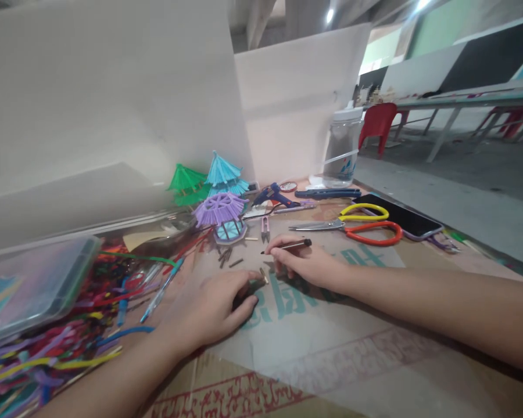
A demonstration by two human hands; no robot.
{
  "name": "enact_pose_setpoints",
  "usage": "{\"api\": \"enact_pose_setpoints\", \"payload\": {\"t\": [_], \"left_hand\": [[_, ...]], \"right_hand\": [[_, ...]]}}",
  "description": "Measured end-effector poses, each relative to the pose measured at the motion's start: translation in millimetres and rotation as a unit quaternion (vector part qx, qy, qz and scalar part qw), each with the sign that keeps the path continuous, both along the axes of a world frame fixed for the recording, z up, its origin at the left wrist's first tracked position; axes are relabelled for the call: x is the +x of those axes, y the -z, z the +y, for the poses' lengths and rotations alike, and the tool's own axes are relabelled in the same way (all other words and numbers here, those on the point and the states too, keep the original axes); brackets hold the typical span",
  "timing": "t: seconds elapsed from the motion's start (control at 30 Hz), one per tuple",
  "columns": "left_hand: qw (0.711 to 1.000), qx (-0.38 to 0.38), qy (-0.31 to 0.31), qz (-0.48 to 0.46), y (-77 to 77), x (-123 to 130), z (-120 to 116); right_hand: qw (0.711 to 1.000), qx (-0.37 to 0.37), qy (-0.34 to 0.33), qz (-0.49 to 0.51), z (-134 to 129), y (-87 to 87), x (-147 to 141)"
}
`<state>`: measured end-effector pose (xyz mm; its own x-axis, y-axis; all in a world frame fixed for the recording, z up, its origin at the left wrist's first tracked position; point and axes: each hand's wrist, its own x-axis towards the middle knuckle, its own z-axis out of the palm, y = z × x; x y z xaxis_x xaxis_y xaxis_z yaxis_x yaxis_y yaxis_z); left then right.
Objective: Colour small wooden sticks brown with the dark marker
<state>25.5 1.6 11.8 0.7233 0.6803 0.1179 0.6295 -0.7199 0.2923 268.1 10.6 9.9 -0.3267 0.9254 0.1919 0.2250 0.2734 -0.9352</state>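
Your right hand (305,266) pinched a dark pen (300,244); your left hand (220,306) lay with thumb and index finger parted, grasping nothing.
The pen's tip poked out just past your right fingertips, pointing leftward, while a small pale stick (265,276) lay right by your left index fingertip; whether they touched, you could not tell. Ahead of your left fingers lay loose dark sticks (225,257), and beyond those the purple-roofed model (221,210). Scissors (340,224) lay ahead of your right fingers, and coloured strips (54,364) spread well left of your left ones.
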Motion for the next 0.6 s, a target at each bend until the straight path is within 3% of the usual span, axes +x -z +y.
{"api": "enact_pose_setpoints", "payload": {"t": [0.23, 0.6], "left_hand": [[1.0, -0.01, -0.013, -0.007, -4.2, 3.3, 0.1], [0.997, 0.029, -0.07, -0.019, 0.7, 8.2, 5.0]], "right_hand": [[0.998, 0.05, -0.035, 0.009, -5.0, -0.2, 4.0], [0.998, 0.049, -0.033, -0.012, -7.0, -2.4, 1.7]]}}
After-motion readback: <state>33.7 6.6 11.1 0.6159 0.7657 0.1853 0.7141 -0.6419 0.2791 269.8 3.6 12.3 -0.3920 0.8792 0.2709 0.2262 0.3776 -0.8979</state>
